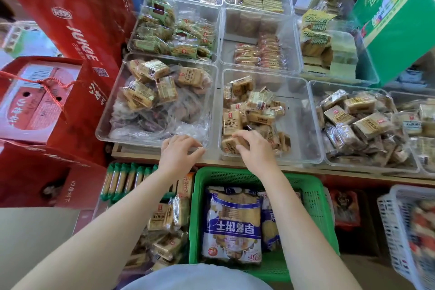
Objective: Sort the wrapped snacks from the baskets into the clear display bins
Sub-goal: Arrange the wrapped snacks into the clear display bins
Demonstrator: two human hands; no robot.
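The right hand (pixel 255 148) reaches into the near end of the middle clear bin (pixel 303 125), fingers curled around a tan wrapped snack (pixel 231 143) that lies flat with its long axis running left to right, among a heap of like packets. Left of that bin, the left hand (pixel 180 152) rests on the near rim of the neighbouring bin (pixel 106 125), fingers spread loosely and holding nothing; that bin holds tan packets over crumpled clear plastic. Just below the middle bin a green basket (pixel 315 195) holds large blue-and-white bags (pixel 233 223), with red gift boxes (pixel 47 101) far left.
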